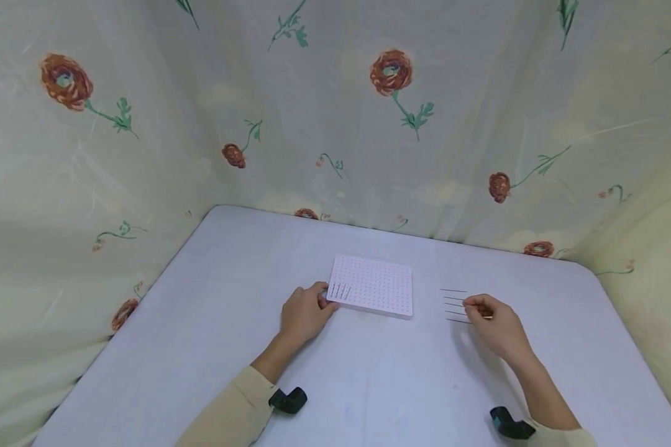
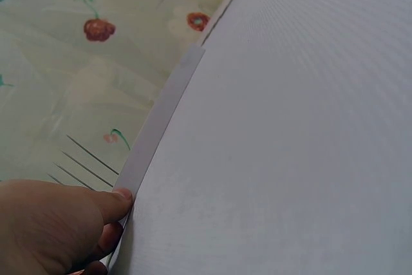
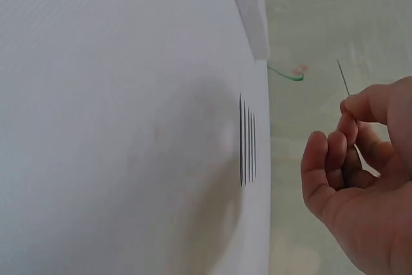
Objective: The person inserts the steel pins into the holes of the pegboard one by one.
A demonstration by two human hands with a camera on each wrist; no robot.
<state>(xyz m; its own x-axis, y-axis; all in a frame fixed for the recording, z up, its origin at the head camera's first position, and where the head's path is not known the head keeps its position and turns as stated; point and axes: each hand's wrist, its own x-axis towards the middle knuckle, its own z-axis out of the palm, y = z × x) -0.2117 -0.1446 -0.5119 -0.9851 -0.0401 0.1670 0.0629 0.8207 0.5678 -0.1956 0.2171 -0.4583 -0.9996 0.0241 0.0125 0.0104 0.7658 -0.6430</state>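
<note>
Right fingers pinching thin rod — left fingers gripping perforated board at corner.

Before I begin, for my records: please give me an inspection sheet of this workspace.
Surface: white table, rounded far corners.
Job's things: white rectangular dotted board; thin dark standing pins at its left end; thin dark loose pins lying in a row to its right.
Clutter: nothing seen.
Hands: left hand holds the board's near left corner; right hand pinches a thin dark pin above the table.
Cables: nothing seen.
Surroundings: cream flower-printed curtain behind and beside the table.
</note>
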